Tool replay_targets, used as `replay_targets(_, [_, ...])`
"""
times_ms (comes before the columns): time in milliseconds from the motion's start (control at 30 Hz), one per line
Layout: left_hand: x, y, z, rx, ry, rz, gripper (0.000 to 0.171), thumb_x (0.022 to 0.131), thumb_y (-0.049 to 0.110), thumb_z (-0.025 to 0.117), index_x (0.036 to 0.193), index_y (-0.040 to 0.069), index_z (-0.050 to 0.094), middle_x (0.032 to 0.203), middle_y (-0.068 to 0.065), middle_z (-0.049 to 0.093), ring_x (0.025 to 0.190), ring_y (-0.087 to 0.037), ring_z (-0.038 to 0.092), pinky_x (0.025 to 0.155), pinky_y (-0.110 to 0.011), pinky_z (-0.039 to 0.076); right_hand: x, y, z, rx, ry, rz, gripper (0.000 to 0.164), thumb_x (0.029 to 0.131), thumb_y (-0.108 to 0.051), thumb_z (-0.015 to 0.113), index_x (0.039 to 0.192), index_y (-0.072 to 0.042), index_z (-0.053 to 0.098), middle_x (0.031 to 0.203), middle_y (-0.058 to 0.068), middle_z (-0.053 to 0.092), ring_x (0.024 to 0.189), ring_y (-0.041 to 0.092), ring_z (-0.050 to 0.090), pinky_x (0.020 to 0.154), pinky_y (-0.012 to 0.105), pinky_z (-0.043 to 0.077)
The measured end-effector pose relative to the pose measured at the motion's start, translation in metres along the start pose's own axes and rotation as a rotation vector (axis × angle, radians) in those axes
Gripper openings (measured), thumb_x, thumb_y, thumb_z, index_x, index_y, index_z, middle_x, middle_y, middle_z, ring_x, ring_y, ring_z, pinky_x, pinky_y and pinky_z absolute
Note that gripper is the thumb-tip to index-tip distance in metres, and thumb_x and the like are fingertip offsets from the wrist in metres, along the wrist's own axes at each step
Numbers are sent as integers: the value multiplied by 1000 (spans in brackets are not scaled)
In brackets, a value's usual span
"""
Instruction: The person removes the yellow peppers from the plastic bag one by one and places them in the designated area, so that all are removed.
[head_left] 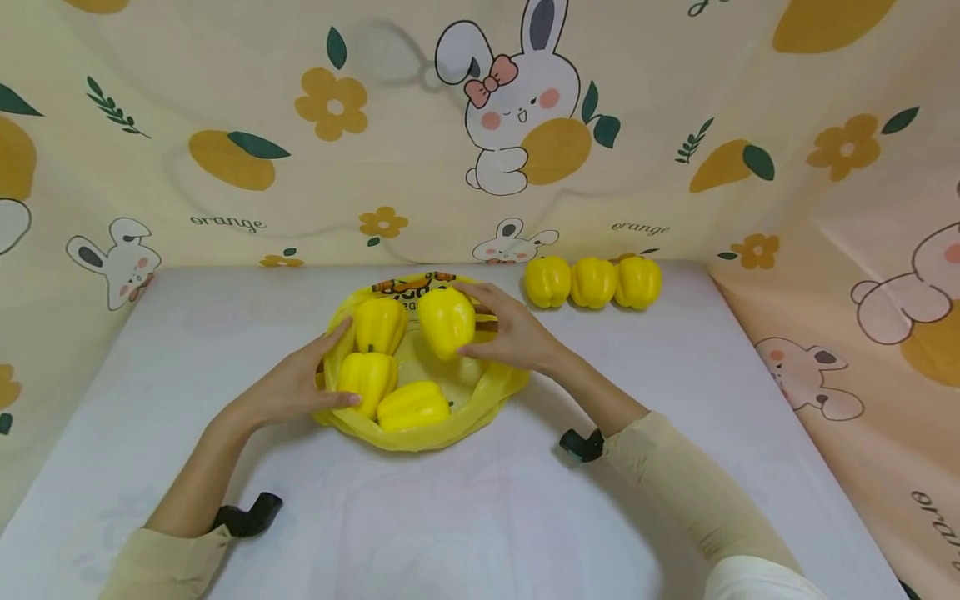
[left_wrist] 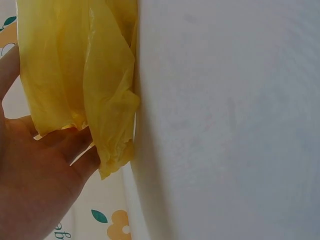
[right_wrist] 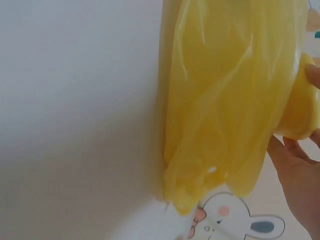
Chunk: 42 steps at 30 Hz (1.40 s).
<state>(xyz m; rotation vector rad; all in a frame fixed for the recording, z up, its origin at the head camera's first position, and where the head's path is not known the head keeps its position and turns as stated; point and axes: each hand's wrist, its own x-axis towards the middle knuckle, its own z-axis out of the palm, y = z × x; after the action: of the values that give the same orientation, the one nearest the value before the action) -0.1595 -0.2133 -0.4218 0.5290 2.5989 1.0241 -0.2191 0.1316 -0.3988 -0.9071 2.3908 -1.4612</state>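
Observation:
A yellow plastic bag (head_left: 504, 390) stands with its mouth spread wide in the middle of the table. Inside, along its left and near side, lie three yellow bell peppers (head_left: 380, 327). My right hand (head_left: 513, 332) grips another yellow bell pepper (head_left: 447, 322) between thumb and fingers over the right part of the bag's mouth. My left hand (head_left: 294, 382) holds the bag's left side, thumb over the rim near a pepper and fingers on the outside. In the left wrist view, the bag's wall (left_wrist: 65, 65) partly covers those fingers.
Three more yellow bell peppers (head_left: 592, 282) sit in a row at the back right of the white table (head_left: 480, 533). A printed cloth (head_left: 390, 167) with rabbits and oranges hangs behind and at the sides. Each wrist wears a black camera mount (head_left: 251, 514).

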Motion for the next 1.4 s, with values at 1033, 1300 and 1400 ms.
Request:
replay_targets(1033, [-2,1,1,-13,-2,-26,115,80,50,80,161,16,6,163,-22,12,148,-46,13,117,-64,14,-48,22,-61,20,155,124,88,83,-4,80,156,-20,34,156,5,35,130,36,48,107,49,45])
replay_targets(1300, [-2,0,2,-15,2,-11,115,80,49,80,161,14,7,164,-21,12,148,-44,13,117,-63,14,-63,34,-71,-14,188,160,89,82,-1,79,156,-11,31,156,10,34,132,38,47,105,49,46])
replay_targets(1400, [-2,0,2,-14,6,-11,114,80,49,80,161,15,7,163,-22,13,148,-45,14,117,-63,14,-67,37,-74,-25,200,159,87,82,-1,80,155,-11,33,154,11,36,133,39,46,105,49,46])
